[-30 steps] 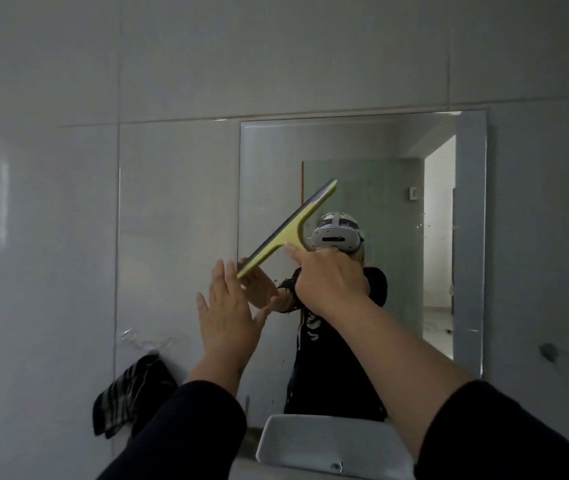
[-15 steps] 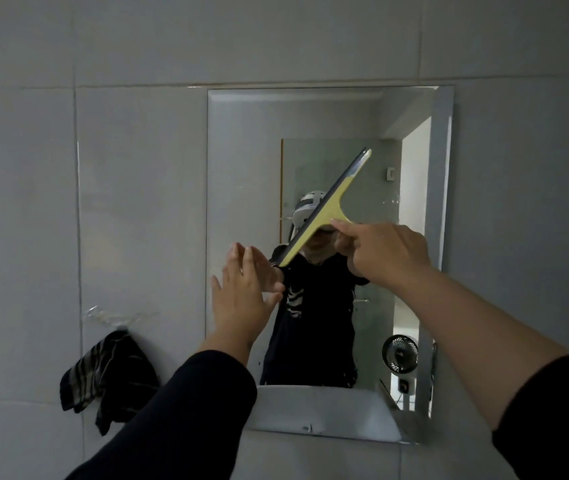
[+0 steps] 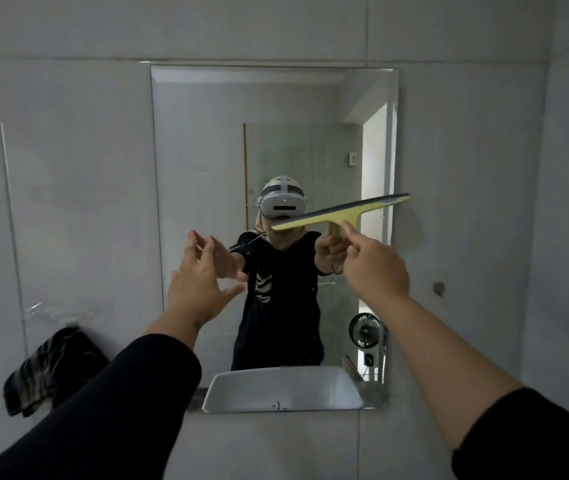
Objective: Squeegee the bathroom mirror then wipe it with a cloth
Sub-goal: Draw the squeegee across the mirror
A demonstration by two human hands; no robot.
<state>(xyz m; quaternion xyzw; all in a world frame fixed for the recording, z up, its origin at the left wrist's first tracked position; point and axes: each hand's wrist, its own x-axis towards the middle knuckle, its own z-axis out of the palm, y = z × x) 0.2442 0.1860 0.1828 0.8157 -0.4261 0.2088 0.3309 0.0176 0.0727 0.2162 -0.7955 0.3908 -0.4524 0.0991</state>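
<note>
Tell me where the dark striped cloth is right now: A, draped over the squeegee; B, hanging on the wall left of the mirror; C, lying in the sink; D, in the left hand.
B: the cloth hangs on the tiled wall, left of the mirror, while the left hand is open and empty and the right hand holds the squeegee.

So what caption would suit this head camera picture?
Right hand holds a yellow squeegee at the bathroom mirror; left hand open, cloth hanging unused.
</note>
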